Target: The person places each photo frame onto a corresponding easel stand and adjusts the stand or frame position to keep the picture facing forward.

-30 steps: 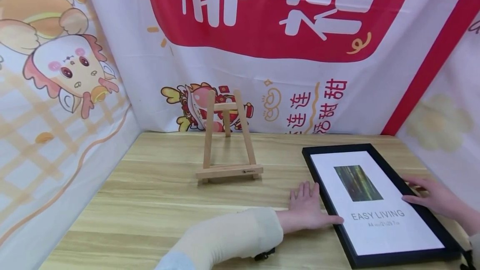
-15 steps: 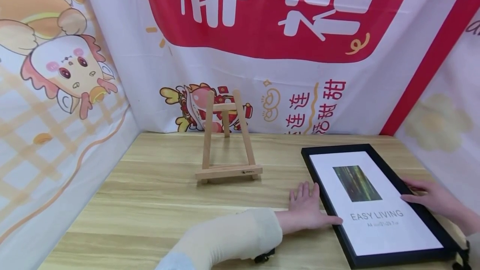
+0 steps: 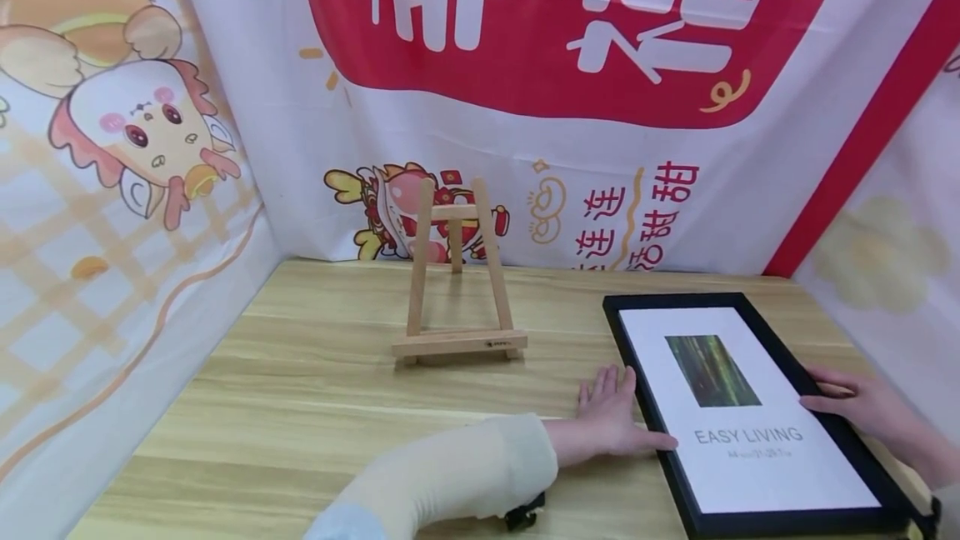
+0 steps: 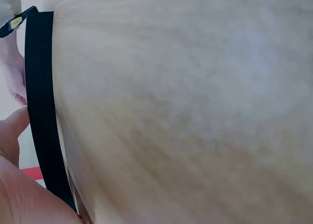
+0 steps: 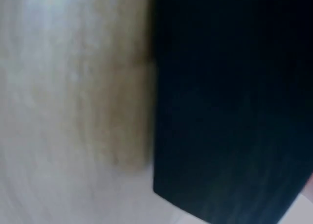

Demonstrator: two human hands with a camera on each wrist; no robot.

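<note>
A black picture frame (image 3: 821, 515) lies flat on the right of the wooden table, with a white "EASY LIVING" sheet and a small dark green picture inside. My left hand (image 3: 611, 427) is at its left side, fingers straight and spread beside it, thumb on the border. At the right side, my right hand (image 3: 862, 407) holds the border, thumb on top and fingers bent at the outer edge; its fingertips are partly hidden. The left wrist view shows the frame's dark side (image 4: 41, 97) beside my thumb. Close up in the right wrist view is the frame's black side (image 5: 220, 101).
A small wooden easel (image 3: 459, 343) stands upright left of the frame, towards the back of the table (image 3: 300, 390). Printed cloth (image 3: 555, 98) hangs behind the table and along both sides.
The near part of the frame has shifted slightly left, and both hands have moved a little left with it. The easel stays in place; the head view has tilted slightly.
</note>
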